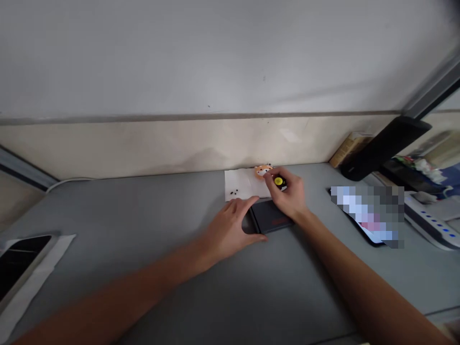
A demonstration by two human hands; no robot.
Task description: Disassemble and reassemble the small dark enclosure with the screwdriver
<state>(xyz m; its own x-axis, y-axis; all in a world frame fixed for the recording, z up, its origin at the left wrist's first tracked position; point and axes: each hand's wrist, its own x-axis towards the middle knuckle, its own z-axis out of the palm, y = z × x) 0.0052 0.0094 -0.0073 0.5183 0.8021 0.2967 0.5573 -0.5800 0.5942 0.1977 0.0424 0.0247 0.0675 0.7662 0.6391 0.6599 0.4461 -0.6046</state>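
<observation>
A flat black box-like device [270, 214] with faint red marking lies on the grey table. At its left edge is my left hand [233, 225], thumb and fingers spread apart around that side; I cannot tell if they touch it. My right hand [289, 194] is closed around a small black thing with a round yellow end [278, 181], above the far right side of the device. A white sheet of paper [242, 180] lies behind the device. Several tiny black pieces [234, 192], perhaps screws, rest on it. An orange-and-white animal-face figure [262, 171] sits beside my right fingertips.
On the right lies a phone [366, 218] with its screen lit and blurred out. Behind it are a black cylinder [388, 146], a book-like box [348, 147] and a white power strip [431, 223]. A dark-screened device [23, 261] rests on white paper at far left.
</observation>
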